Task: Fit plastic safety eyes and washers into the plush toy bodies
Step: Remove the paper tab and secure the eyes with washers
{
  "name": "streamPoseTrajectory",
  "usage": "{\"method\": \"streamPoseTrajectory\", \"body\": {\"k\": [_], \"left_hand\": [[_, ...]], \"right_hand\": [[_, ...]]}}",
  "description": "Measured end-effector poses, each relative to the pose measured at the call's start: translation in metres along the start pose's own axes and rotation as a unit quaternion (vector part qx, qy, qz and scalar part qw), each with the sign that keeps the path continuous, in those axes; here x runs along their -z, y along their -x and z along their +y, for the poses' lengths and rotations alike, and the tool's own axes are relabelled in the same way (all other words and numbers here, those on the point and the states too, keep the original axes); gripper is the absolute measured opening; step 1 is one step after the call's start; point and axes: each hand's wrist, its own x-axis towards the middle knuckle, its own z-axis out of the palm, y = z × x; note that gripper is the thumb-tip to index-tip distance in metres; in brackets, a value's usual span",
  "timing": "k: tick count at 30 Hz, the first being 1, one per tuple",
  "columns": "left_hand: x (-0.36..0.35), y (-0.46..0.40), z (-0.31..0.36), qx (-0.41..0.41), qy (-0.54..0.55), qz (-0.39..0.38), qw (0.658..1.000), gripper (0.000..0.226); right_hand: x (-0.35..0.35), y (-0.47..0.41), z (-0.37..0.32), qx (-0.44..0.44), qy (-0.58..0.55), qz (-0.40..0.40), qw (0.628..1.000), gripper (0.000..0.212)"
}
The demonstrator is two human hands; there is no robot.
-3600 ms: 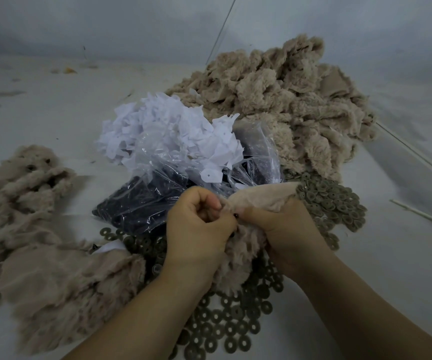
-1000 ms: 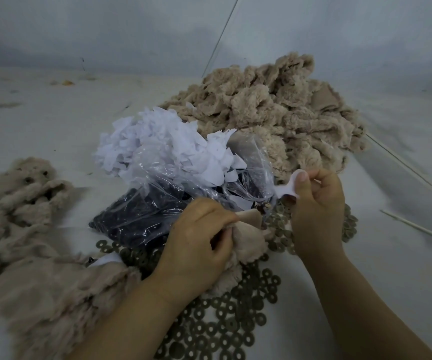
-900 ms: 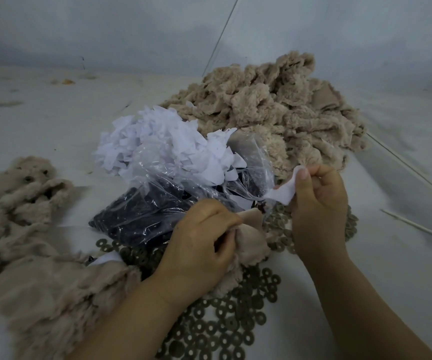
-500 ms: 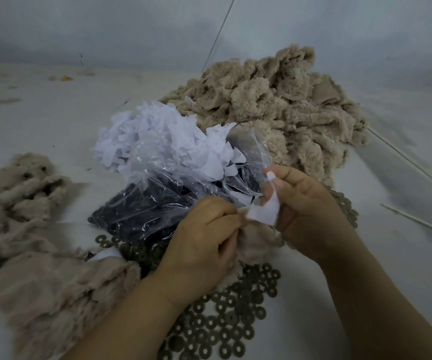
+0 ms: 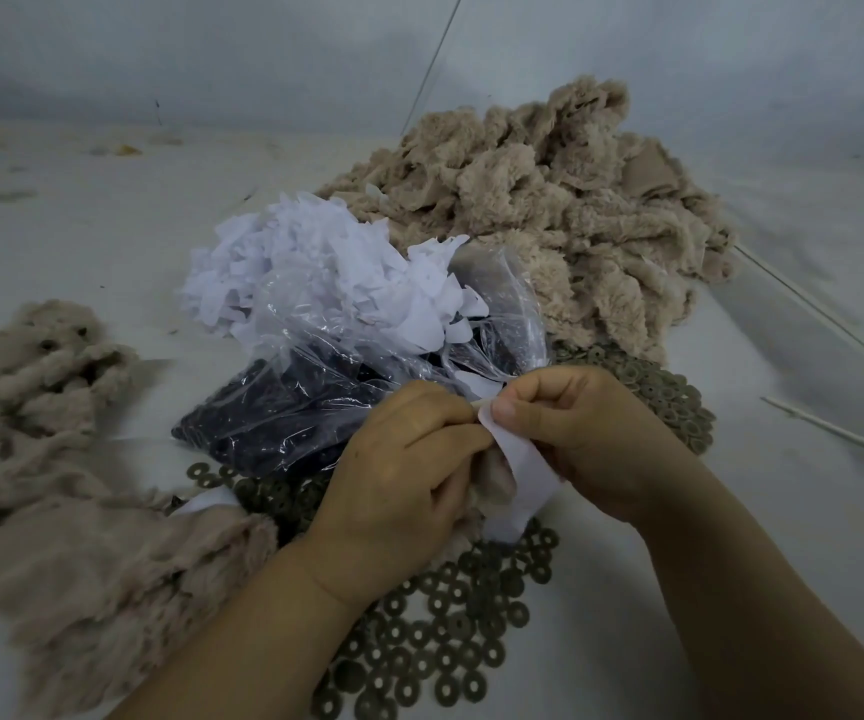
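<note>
At centre of counter: left hand curled round a beige plush body, grip clenched on the fabric. Right hand directly beside it, thumb and fingers pinching a white paper piece, grip grasping that piece against the plush body. Both hands touching at the fingertips; possibly an eye post between them, too small to confirm.

Behind the hands: clear plastic bag holding dark safety eyes, with white paper scraps heaped at its open top. Behind and to the right of the bag: large pile of plush bodies, fur side and backing side mixed.

Under and around the hands: loose brown ring washers spread flat on the counter, a denser patch of washers just right of the right hand.

At left edge: second group of plush bodies, one showing two small dark eyes near its top. At right edge: thin pale rod lying flat, well apart from the hands.
</note>
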Motion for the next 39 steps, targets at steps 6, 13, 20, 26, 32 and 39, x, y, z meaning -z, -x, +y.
{"method": "streamPoseTrajectory", "body": {"k": [6,13,20,26,32,39], "left_hand": [[-0.001,0.001,0.000,-0.031,-0.012,0.008,0.999,0.009],[-0.001,0.001,0.000,-0.021,-0.026,0.022,0.999,0.009],[-0.001,0.000,0.001,-0.031,-0.034,0.050,0.998,0.017],[0.001,0.000,0.000,-0.021,-0.022,0.059,0.998,0.015],[0.000,0.004,-0.001,0.063,-0.064,0.066,0.994,0.021],[0.001,0.003,-0.001,0.041,-0.063,0.090,0.993,0.009]], "right_hand": [[-0.003,0.000,-0.002,0.013,0.006,0.007,1.000,0.040],[-0.005,-0.001,-0.002,0.005,-0.004,-0.006,1.000,0.010],[-0.008,0.000,-0.001,0.030,-0.014,0.008,0.999,0.006],[-0.014,0.002,-0.002,0.103,0.101,0.064,0.987,0.004],[-0.017,0.004,-0.004,0.085,0.082,0.054,0.992,0.004],[-0.014,0.003,-0.003,0.001,0.022,-0.005,1.000,0.017]]}}
